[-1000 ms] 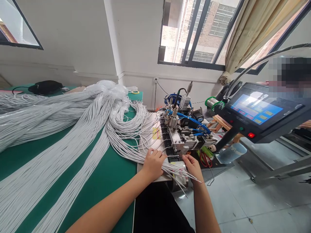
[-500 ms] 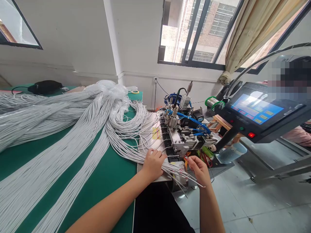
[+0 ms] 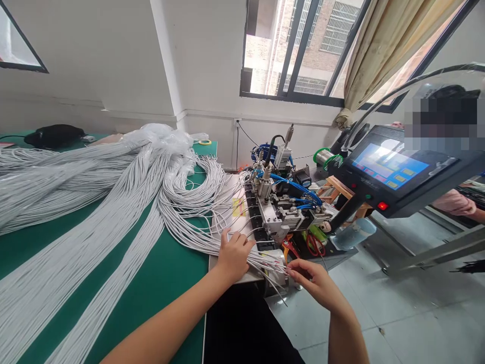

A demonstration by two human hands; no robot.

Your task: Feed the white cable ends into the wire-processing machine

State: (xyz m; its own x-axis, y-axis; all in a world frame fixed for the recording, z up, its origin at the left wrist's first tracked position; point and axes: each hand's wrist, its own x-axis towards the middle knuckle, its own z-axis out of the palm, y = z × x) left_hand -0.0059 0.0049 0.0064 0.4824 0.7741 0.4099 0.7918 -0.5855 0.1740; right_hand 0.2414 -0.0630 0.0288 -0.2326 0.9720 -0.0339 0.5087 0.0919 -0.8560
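The bundle of thin, pale grey round cables (image 3: 261,260) stretched from the green flat surface (image 3: 151,308) across a whitish flat board (image 3: 252,276), its loose ends jutting past the edge. My bare left hand (image 3: 233,254) lay over it; I cannot tell whether the fingers closed underneath. My bare right hand (image 3: 310,279) had thumb and fingertips at the tips, though I cannot tell whether they pinched any. Just beyond stood a silver-and-black metal machine with blue tubes (image 3: 271,208).
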